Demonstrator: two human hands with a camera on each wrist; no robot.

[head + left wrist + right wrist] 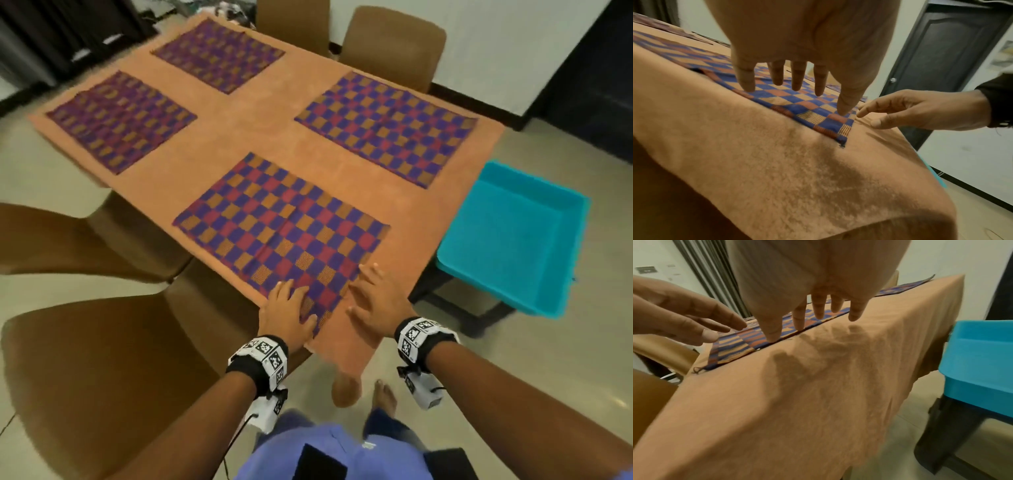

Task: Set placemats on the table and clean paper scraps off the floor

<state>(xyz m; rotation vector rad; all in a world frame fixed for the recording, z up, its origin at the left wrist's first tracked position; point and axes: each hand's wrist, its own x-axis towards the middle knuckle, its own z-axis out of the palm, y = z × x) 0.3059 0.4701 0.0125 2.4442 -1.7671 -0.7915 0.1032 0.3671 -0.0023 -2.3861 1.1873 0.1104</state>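
Note:
Several purple, red and orange checkered placemats lie on the table's orange cloth point(219, 144). The nearest placemat point(281, 233) lies by the front edge. My left hand point(286, 308) rests flat on its near corner, fingers straight and spread, fingertips point(797, 84) touching the weave point(807, 110). My right hand point(373, 298) lies open beside it, at the mat's right edge point(740, 344), with fingers point(818, 308) over the edge and the cloth. Neither hand holds anything. I see no paper scraps on the floor.
An empty blue tub point(513, 240) stands on a dark stool at the table's right. Brown chairs stand at the near left point(102, 377), left point(51, 236) and far side point(394, 44). My bare foot point(385, 394) is on the tiled floor under the table's corner.

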